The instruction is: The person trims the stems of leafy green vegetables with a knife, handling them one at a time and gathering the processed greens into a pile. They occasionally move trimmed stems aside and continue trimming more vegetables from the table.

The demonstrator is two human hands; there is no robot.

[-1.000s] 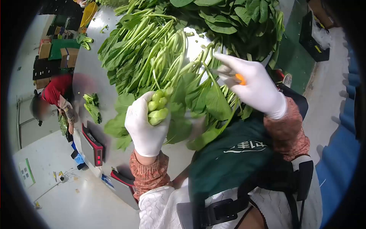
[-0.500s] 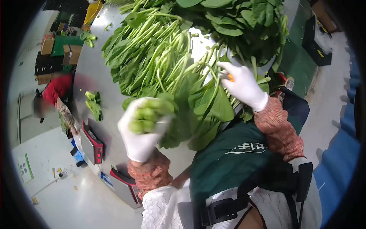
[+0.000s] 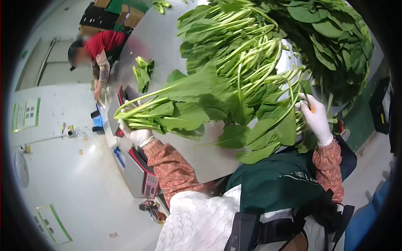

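Produce-packing hall: heaped greens (image 3: pixel 268 46), scales (image 3: pixel 144 175).

Smooth white rubbery gloves (image 3: pixel 317 119), glossy leafy greens (image 3: pixel 234 62), matt grey metal table (image 3: pixel 167 46).

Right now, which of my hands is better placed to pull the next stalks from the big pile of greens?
Right. Your right hand rests at the edge of the pile of greens, pinching a small orange-handled knife. Your left hand is out by the scale, gripping a bunch.
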